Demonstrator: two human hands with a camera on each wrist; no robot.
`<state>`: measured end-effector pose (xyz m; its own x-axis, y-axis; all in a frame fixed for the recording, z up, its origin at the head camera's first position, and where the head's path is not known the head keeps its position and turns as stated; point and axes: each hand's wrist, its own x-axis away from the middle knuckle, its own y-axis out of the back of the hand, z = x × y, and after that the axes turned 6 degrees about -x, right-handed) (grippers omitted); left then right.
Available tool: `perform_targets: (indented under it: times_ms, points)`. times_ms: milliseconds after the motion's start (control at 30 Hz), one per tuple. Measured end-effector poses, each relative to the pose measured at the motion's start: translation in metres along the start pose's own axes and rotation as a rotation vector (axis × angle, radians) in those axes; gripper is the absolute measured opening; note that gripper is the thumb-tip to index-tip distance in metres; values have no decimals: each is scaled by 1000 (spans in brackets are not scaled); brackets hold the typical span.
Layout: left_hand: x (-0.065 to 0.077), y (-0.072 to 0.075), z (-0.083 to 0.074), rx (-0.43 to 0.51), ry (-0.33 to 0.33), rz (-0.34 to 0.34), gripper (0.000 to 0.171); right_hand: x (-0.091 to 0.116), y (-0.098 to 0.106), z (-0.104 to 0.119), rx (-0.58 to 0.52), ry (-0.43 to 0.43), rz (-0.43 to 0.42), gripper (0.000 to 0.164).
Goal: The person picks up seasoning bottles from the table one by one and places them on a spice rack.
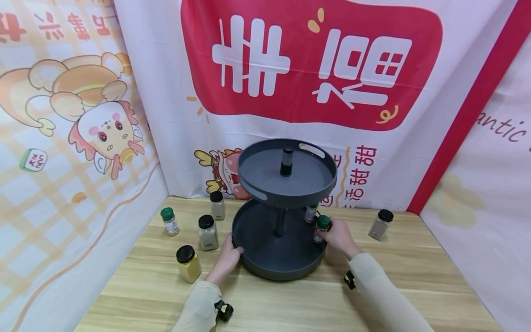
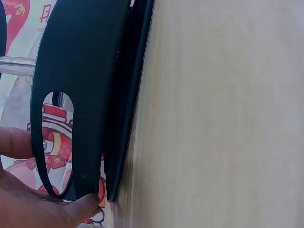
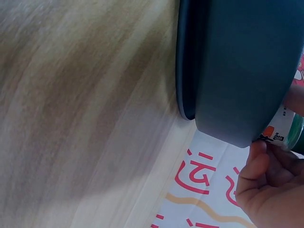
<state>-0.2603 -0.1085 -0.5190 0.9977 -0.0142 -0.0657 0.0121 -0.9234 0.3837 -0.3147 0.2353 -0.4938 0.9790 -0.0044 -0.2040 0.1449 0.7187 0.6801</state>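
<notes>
A dark grey two-tier round tray (image 1: pixel 275 272) stands on the table. My left hand (image 1: pixel 227 258) grips the left rim of its lower tier; in the left wrist view its thumb and fingers (image 2: pixel 83 209) lie about the wall near the oval handle slot. At the right side of the lower tier, my right hand (image 1: pixel 341 237) pinches a green-capped spice jar (image 1: pixel 321 226), just inside the rim. The right wrist view shows this jar's label (image 3: pixel 285 124) between thumb and fingers, partly hidden by the tray wall. Another green-capped jar (image 1: pixel 310 213) stands behind it on the lower tier.
A black-capped jar (image 1: pixel 286 161) stands on the upper tier. Left of the tray are a green-capped jar (image 1: pixel 170 223) and black-capped jars (image 1: pixel 209 236), one with yellow contents (image 1: pixel 190 267). Another black-capped jar (image 1: pixel 380 227) stands at the right. Printed cloth (image 1: pixel 166 115) hangs behind the table.
</notes>
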Motion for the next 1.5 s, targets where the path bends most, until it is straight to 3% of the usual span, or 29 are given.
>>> perform_targets:
  times_ms: [433,867,1133,1500]
  points:
    - [-5,1,-2,25,124,9,55,5,10,1,-25,-31,53,35]
    - [-22,4,-2,68,125,-32,48,11,24,-2,-28,20,99,44]
    - [-32,8,-7,76,135,-51,42,14,32,-15,-15,49,102,49]
    - [-42,9,3,77,110,-83,42,20,42,-40,15,-17,116,39]
